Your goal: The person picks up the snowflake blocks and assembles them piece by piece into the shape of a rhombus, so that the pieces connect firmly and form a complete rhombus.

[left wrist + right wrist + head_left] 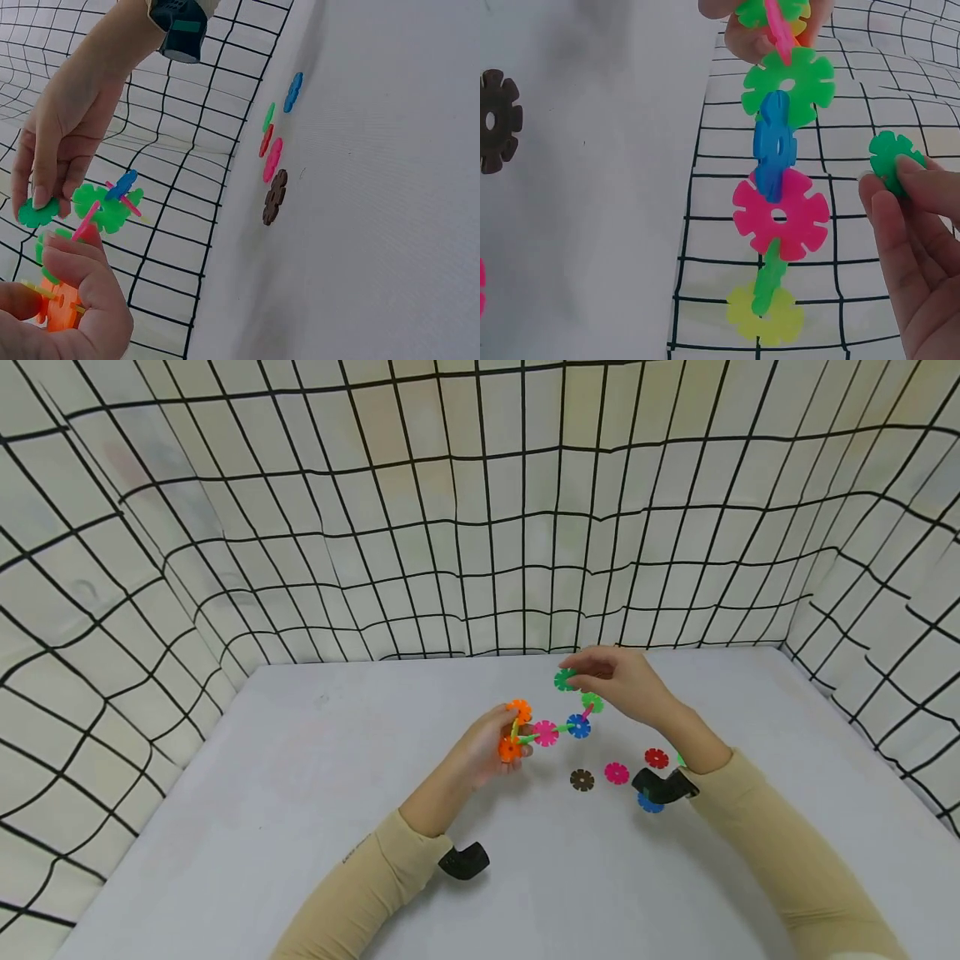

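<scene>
My left hand (486, 745) grips the orange end of a chain of interlocking snowflake discs (546, 733). Orange, yellow, green, pink and blue discs are slotted edge to edge at crossed angles, and the chain reaches out to the right of that hand. In the right wrist view its far end is a yellow disc (765, 313), with a blue disc (775, 146) midway. Thumb and fingertips of my right hand (622, 683) pinch a single dark green snowflake disc (896, 161), held apart from the chain beside its far end. Fingers hide part of the orange discs (61, 307).
Loose discs lie on the white table (225, 827) below the hands: brown (582, 780), pink (617, 773), red (656, 758), blue (649, 803) and a green one partly behind the right wrist. A black grid net (495, 527) over white stands behind and at both sides.
</scene>
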The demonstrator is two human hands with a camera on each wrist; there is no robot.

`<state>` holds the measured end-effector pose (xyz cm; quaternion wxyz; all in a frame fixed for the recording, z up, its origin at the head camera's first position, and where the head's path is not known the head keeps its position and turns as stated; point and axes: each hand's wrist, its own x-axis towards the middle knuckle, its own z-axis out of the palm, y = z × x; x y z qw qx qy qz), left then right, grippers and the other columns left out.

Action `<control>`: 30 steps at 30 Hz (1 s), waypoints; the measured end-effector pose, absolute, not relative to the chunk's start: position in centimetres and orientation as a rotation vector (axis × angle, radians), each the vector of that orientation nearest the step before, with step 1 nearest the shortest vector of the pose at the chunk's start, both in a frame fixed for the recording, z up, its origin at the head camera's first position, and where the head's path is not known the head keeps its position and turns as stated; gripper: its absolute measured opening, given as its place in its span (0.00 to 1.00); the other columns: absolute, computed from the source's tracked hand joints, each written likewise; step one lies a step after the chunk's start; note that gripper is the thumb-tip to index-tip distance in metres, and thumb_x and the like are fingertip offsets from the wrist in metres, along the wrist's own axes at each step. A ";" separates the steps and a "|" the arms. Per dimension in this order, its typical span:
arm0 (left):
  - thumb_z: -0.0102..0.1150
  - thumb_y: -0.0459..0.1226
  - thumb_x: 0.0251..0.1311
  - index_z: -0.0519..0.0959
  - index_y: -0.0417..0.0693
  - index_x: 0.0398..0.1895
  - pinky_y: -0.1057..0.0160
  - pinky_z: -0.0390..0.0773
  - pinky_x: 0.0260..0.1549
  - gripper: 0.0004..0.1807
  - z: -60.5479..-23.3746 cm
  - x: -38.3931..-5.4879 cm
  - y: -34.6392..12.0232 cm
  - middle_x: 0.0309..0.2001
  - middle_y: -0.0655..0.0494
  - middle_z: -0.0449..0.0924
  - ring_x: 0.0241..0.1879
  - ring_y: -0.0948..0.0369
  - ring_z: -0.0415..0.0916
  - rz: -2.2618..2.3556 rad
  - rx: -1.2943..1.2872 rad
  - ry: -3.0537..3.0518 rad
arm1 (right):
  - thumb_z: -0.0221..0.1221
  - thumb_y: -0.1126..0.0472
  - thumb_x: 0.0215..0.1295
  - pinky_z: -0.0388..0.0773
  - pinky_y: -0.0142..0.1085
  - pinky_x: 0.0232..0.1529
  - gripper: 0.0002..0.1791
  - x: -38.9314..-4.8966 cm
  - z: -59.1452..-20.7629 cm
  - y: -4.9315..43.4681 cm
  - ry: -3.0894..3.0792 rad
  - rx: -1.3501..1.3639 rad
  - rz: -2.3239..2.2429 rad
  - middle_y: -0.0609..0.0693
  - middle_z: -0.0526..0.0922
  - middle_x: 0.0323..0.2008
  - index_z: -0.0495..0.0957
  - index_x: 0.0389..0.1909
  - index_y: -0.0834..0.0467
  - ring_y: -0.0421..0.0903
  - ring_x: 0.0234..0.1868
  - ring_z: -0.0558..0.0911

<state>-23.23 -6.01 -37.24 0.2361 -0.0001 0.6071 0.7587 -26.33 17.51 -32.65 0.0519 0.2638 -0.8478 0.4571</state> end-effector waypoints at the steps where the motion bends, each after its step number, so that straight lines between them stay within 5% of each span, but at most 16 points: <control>1: 0.36 0.42 0.82 0.66 0.45 0.58 0.70 0.70 0.26 0.14 -37.3 -23.2 -6.0 0.41 0.54 0.72 0.28 0.61 0.73 2.077 0.004 1.665 | 0.66 0.68 0.68 0.83 0.32 0.45 0.12 -26.6 -32.6 17.2 -2.589 0.829 1.384 0.55 0.88 0.43 0.84 0.52 0.63 0.52 0.43 0.87; 14: 0.36 0.43 0.82 0.68 0.39 0.58 0.72 0.70 0.21 0.17 -37.6 -23.5 -6.0 0.36 0.56 0.73 0.23 0.63 0.71 2.049 0.043 1.661 | 0.63 0.69 0.70 0.84 0.46 0.48 0.09 -28.5 -32.7 15.1 -2.734 0.972 1.333 0.52 0.88 0.41 0.85 0.48 0.64 0.51 0.40 0.85; 23: 0.36 0.43 0.83 0.69 0.37 0.56 0.73 0.67 0.19 0.18 -37.9 -23.7 -6.2 0.34 0.57 0.75 0.21 0.65 0.69 2.032 0.077 1.650 | 0.63 0.70 0.70 0.84 0.37 0.46 0.07 -28.7 -32.9 14.3 -2.750 1.051 1.324 0.52 0.87 0.42 0.85 0.46 0.64 0.50 0.39 0.86; 30: 0.37 0.42 0.82 0.71 0.39 0.51 0.73 0.66 0.19 0.16 -37.9 -23.7 -6.3 0.34 0.57 0.75 0.21 0.65 0.68 2.021 0.107 1.652 | 0.62 0.71 0.70 0.84 0.42 0.47 0.07 -28.8 -33.1 14.3 -2.726 1.088 1.368 0.52 0.87 0.40 0.85 0.46 0.65 0.48 0.39 0.86</control>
